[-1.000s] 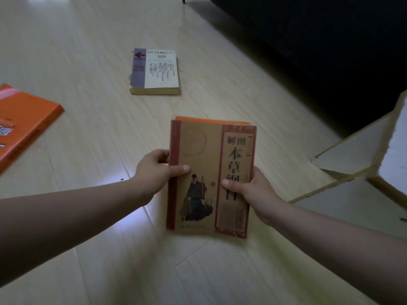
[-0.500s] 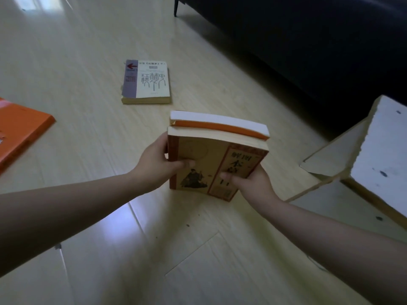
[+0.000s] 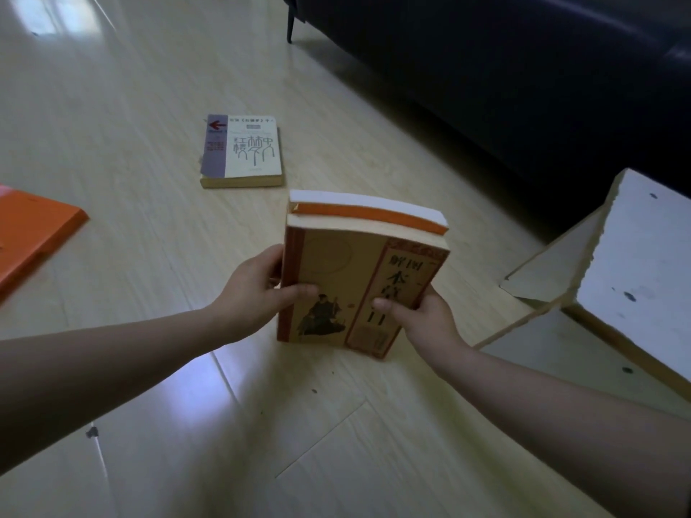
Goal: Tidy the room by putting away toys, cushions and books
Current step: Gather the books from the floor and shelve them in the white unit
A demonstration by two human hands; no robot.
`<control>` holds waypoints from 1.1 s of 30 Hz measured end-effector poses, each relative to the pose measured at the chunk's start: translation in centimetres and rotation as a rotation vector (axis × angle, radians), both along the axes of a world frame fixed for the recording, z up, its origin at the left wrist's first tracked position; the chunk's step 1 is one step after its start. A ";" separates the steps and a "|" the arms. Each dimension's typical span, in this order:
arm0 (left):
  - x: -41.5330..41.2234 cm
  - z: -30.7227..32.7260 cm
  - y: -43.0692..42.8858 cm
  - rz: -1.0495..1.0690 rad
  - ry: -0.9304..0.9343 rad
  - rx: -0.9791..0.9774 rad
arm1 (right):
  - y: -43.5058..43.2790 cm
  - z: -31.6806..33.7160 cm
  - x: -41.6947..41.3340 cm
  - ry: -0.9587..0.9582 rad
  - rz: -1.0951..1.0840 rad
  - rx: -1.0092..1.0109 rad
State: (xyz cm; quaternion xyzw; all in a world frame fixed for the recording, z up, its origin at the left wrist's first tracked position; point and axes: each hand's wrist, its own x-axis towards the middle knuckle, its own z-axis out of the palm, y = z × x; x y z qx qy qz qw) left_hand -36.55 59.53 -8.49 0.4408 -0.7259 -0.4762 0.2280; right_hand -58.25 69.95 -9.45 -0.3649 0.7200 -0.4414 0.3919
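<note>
Now, in the head view, the tan book [image 3: 336, 278] and the orange-edged book [image 3: 374, 214] behind it have tipped upright as one stack, so two look gathered; the white book [image 3: 246, 151] waits farther off on the floor [image 3: 131, 106]. The left hand [image 3: 254, 293] and right hand [image 3: 426, 319] grip the stack's sides, fingers [image 3: 275, 256] curled behind, thumbs on the cover.

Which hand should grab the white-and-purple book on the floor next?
Left, likely: the left hand grips the held books on the side nearer the white-and-purple book; the right hand is on their far side.
</note>
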 end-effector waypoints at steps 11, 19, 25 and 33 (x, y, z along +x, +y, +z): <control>-1.1 3.2 1.7 0.172 0.181 0.353 | 2.6 4.5 2.4 -0.141 -0.088 0.048; -3.6 11.9 1.9 0.124 0.272 0.260 | 3.4 13.4 0.4 -0.085 -0.078 0.004; -7.0 18.6 3.1 0.069 0.252 0.227 | 5.6 20.6 -2.8 -0.084 -0.117 -0.013; -15.1 24.2 8.2 -0.124 0.223 0.153 | 12.7 25.3 -8.8 -0.041 -0.279 -0.085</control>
